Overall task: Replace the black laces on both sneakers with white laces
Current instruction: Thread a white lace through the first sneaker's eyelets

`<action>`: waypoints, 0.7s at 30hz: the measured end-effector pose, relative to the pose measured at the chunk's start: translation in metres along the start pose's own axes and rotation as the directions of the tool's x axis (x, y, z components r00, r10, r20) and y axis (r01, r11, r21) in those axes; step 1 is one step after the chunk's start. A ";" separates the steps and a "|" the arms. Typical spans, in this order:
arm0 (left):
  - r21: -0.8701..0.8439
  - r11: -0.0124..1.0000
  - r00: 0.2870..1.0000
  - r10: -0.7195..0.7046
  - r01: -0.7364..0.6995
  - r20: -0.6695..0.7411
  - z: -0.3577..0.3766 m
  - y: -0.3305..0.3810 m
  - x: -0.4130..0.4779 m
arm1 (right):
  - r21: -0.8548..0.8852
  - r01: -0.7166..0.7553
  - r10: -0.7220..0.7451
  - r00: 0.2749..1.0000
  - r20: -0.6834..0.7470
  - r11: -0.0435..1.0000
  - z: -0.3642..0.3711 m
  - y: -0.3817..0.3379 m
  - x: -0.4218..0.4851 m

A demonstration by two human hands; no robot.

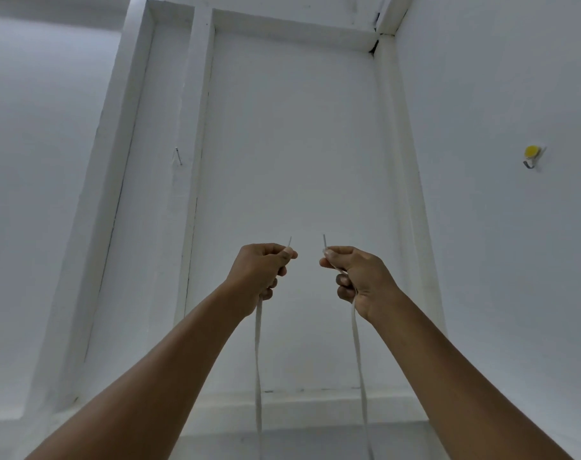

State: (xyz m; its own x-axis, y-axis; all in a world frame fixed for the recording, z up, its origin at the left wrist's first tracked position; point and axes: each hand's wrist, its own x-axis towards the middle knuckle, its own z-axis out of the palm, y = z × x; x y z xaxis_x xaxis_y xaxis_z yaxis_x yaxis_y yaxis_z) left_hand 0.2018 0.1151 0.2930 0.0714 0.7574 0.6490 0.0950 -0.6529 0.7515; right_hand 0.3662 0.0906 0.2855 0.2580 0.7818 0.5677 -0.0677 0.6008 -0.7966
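Both arms are raised in front of a white wall. My left hand (260, 272) pinches one end of a white lace (257, 360), its tip sticking up above thumb and forefinger. My right hand (357, 277) pinches the other end, with that tip also pointing up. The two flat white strands hang straight down from my fists and leave the frame at the bottom. The two hands are level and a short gap apart. No sneaker or black lace is in view.
A white wall with a recessed panel (292, 194) fills the view. A yellow wall hook (531, 156) is fixed at the right, and a small nail (179, 156) sticks out at the left.
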 end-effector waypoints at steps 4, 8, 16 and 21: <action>0.074 0.997 1.000 -0.022 0.021 0.011 -0.003 -0.020 -0.019 | -0.025 -0.069 0.069 0.998 -0.016 0.997 -0.006 0.024 -0.020; 0.145 0.988 0.997 -0.059 0.053 0.043 -0.004 -0.045 -0.043 | -0.054 -0.130 0.130 0.991 -0.019 0.990 -0.014 0.054 -0.043; 0.191 0.965 0.972 -0.204 0.179 0.120 -0.008 -0.107 -0.092 | -0.101 -0.271 0.270 0.963 -0.027 0.957 -0.033 0.121 -0.094; 0.218 0.928 0.925 -0.340 0.302 0.167 -0.009 -0.149 -0.129 | -0.153 -0.370 0.368 0.929 -0.038 0.916 -0.044 0.156 -0.130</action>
State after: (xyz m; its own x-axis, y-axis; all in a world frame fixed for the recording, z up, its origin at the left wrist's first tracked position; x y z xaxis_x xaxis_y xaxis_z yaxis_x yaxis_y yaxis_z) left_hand 0.1694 0.1149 0.0984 0.1993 0.9245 0.3250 0.3264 -0.3753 0.8675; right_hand 0.3648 0.0753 0.0777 0.2511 0.9412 0.2261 -0.0098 0.2361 -0.9717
